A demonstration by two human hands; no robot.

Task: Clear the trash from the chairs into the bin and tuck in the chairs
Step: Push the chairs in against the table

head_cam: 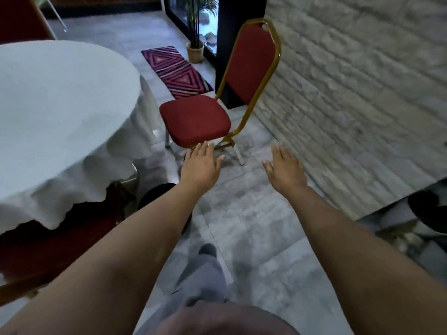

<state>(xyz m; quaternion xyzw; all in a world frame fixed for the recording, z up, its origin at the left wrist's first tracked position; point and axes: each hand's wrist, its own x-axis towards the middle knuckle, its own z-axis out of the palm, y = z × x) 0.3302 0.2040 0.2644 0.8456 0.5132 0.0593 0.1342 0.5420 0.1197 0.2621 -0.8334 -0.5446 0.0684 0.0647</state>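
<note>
I see both hands reaching out with fingers spread, holding nothing: left hand (200,163) near the seat's front edge, right hand (285,168) over bare floor. The red padded chair (196,119) stands pulled out beside the white-clothed tabletop (60,97); its seat looks bare. I judge the gilt frame rigid and light; grip the backrest. A brick wall (362,81) crowds the right.

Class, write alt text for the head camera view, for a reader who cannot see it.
Two empty, open hands, left hand and right hand, reach toward a red chair with a bare seat, standing apart from a white-clothed table beside a stone wall.
</note>
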